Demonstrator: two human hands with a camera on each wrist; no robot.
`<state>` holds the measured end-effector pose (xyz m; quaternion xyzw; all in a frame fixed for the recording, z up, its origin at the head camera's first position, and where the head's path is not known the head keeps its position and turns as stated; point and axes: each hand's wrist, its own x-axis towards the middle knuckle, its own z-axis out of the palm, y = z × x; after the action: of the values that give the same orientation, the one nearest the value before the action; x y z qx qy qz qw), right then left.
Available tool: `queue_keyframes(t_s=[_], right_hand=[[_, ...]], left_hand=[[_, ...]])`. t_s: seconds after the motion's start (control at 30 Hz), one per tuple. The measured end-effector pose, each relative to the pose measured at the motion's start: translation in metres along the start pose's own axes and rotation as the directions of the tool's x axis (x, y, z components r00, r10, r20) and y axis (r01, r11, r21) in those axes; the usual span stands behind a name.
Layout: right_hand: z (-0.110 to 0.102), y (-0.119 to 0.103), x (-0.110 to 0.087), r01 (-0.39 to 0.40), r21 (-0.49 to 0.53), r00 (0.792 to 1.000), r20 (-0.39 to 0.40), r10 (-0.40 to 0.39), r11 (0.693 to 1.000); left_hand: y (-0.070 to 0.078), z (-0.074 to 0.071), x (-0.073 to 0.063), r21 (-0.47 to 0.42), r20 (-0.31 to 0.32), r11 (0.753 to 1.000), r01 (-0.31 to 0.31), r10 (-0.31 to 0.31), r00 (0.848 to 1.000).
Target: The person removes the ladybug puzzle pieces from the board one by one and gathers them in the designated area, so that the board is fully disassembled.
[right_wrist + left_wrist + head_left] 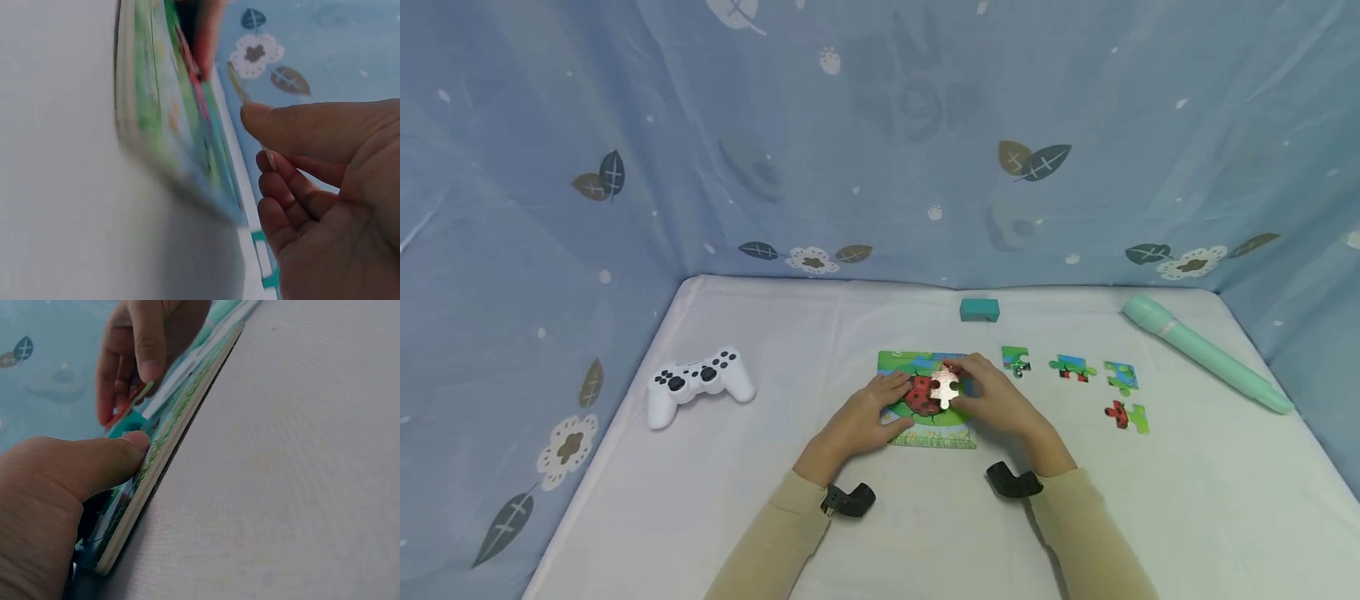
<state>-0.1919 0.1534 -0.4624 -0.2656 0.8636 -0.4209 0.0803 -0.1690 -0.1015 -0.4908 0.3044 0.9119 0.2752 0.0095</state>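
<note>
On my left, my left hand point(861, 419) rests on the puzzle board point(932, 438), fingers apart; light, flat pressure should stop it sliding. Just right of those fingers, above the board, my right hand point(1000, 402) pinches a tilted puzzle piece point(945, 387) between thumb and fingers. I'd best level it and match its knobs before pressing. Farther right lie four loose pieces point(1071, 364).

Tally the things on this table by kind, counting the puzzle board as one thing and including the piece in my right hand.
Puzzle board: 1
Loose puzzle pieces: 5, with 4 lying to the board's right and 1 in your right hand
White game controller: 1
Teal block: 1
Mint-green wand-shaped object: 1
Total: 9
</note>
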Motion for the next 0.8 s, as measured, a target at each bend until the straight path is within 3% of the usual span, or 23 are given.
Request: queue_keyframes(t_s=[0.53, 0.8], right_hand=[[-0.056, 0.036, -0.062, -0.105, -0.065, 0.993, -0.066, 0.100, 0.992], [-0.081, 0.052, -0.091, -0.154, -0.152, 0.985, -0.105, 0.139, 0.976]], left_hand=[[-0.001, 0.002, 0.003, 0.023, 0.006, 1.000, 0.007, -0.007, 1.000], [-0.001, 0.002, 0.001, 0.021, 0.008, 1.000, 0.016, -0.017, 1.000]])
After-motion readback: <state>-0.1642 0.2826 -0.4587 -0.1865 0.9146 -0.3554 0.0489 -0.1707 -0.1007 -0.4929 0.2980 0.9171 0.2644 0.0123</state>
